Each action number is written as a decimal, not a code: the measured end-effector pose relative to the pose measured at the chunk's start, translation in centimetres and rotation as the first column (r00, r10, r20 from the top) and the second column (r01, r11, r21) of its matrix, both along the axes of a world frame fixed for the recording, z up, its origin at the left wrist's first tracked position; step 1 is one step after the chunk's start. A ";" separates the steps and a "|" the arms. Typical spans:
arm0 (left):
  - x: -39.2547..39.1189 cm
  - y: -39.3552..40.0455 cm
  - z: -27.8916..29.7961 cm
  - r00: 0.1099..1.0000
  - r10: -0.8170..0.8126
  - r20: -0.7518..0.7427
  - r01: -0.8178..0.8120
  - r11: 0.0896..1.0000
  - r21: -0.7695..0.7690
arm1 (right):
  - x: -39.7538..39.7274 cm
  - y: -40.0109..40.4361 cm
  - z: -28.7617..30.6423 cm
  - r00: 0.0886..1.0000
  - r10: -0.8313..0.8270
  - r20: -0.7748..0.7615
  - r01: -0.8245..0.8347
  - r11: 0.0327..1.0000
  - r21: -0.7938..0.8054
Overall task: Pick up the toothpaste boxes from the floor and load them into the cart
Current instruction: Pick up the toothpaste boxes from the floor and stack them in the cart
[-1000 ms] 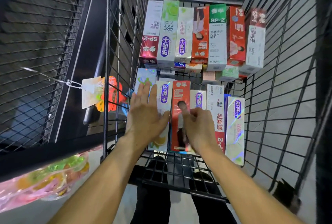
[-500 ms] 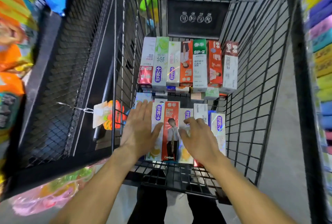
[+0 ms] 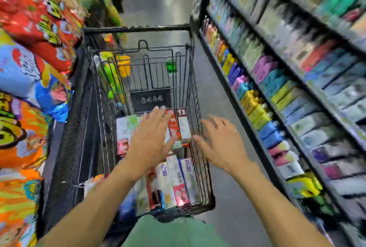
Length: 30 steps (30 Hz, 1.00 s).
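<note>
Colourful cardboard toothpaste boxes [image 3: 174,183] already line the black wire cart [image 3: 200,127]. Left hand [image 3: 148,139] and right hand [image 3: 223,143] hover spread-fingered, holding nothing. No boxes show on the visible floor, so loading looks about done.

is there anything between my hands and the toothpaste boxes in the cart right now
Nothing visible. The left hand hangs open above the toothpaste boxes inside the cart. The right hand is open over the cart's right wire wall, so that rim lies under it.
</note>
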<state>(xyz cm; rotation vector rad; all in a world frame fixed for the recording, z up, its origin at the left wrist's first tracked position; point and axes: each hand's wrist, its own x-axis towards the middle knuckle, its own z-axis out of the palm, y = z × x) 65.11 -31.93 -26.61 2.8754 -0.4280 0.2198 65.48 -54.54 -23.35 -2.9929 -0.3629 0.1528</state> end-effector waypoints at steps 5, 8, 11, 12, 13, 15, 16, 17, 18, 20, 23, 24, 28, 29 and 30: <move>1.2 -4.1 6.6 0.954 -0.273 0.126 0.272 0.962 0.029 | -6.4 -2.2 5.6 0.954 -0.275 0.118 0.277 0.961 0.001; -1.0 -8.4 8.7 0.857 -0.487 0.168 0.483 0.873 0.064 | -13.4 -4.6 8.0 0.861 -0.475 0.180 0.484 0.875 -0.002; -4.1 -12.6 9.1 0.754 -0.640 0.151 0.635 0.768 0.086 | -20.0 -6.5 9.1 0.762 -0.613 0.209 0.623 0.782 0.019; -5.8 -14.5 9.3 0.692 -0.706 0.151 0.699 0.707 0.104 | -23.0 -7.3 9.5 0.703 -0.677 0.219 0.689 0.724 0.029; -7.6 -16.6 9.5 0.626 -0.765 0.150 0.758 0.642 0.113 | -26.3 -8.0 9.7 0.638 -0.736 0.226 0.749 0.662 0.039; -11.9 -20.7 10.0 0.492 -0.855 0.164 0.851 0.512 0.116 | -33.2 -9.1 10.1 0.498 -0.835 0.235 0.852 0.521 0.048; -14.3 -22.8 10.4 0.424 -0.890 0.166 0.888 0.445 0.114 | -36.9 -9.6 10.1 0.423 -0.875 0.236 0.894 0.445 0.047; -17.0 -24.6 10.6 0.356 -0.920 0.166 0.920 0.376 0.110 | -40.6 -10.0 10.1 0.349 -0.909 0.229 0.930 0.365 0.033; -19.7 -26.2 10.6 0.288 -0.943 0.166 0.945 0.308 0.112 | -44.2 -10.2 10.0 0.280 -0.935 0.216 0.957 0.291 0.021; -25.4 -28.8 10.9 0.159 -0.974 0.161 0.974 0.181 0.133 | -51.5 -10.2 9.4 0.150 -0.965 0.214 0.988 0.156 0.011; -34.0 -31.8 10.7 0.014 -0.985 0.171 0.986 0.043 0.164 | -61.4 -9.4 8.5 -0.020 -0.977 0.212 1.000 -0.018 0.012; -36.8 -32.6 10.5 -0.031 -0.984 0.177 0.985 0.000 0.171 | -64.4 -9.0 8.2 -0.065 -0.974 0.219 0.998 -0.060 0.030; -47.4 -35.7 9.0 -0.188 -0.972 0.142 0.967 -0.158 0.199 | -74.7 -7.2 6.9 -0.218 -0.957 0.192 0.976 -0.214 0.043; -50.0 -36.3 8.7 -0.227 -0.964 0.137 0.959 -0.197 0.203 | -77.0 -6.8 6.7 -0.259 -0.950 0.175 0.966 -0.256 0.038; -52.5 -36.8 8.3 -0.265 -0.956 0.129 0.950 -0.235 0.205 | -79.1 -6.6 6.4 -0.306 -0.939 0.154 0.952 -0.304 0.038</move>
